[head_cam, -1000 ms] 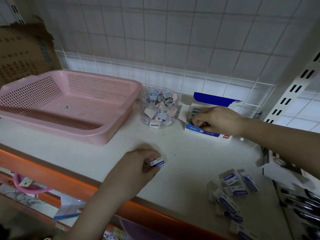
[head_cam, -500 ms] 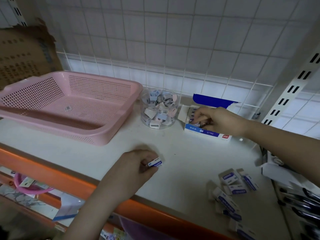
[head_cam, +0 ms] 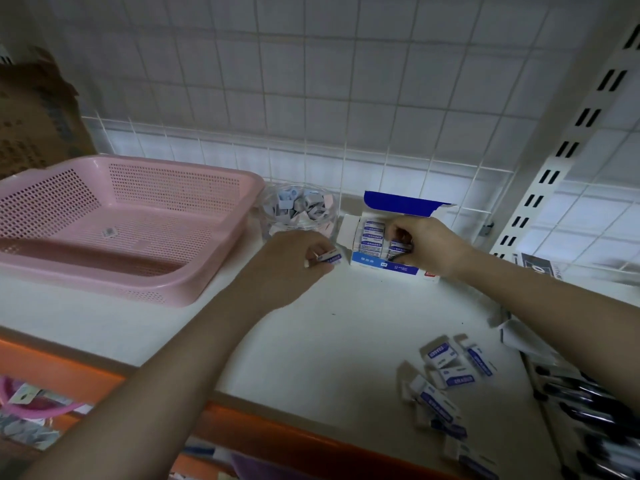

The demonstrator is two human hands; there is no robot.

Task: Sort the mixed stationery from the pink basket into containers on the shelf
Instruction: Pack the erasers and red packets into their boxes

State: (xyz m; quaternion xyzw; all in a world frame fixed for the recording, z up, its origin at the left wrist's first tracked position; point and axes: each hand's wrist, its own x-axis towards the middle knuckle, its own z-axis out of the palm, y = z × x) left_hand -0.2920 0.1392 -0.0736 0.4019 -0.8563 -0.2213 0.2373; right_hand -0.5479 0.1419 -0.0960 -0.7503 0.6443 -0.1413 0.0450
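The right hand [head_cam: 420,245] pinches a white-and-blue eraser [head_cam: 400,248] into the open eraser box [head_cam: 384,261] at the shelf's back edge, likely packing rows. The left hand [head_cam: 294,263] grips another eraser [head_cam: 330,257] beside it, ready. More loose erasers [head_cam: 446,372] lie near the front right corner; the pink basket [head_cam: 214,271] sits left.

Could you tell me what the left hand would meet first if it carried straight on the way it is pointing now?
Most likely the open eraser box. The left hand, pinching an eraser, points right towards the box's near left corner; little bare shelf lies between. Depth is hard to judge, so it might just clear the front.
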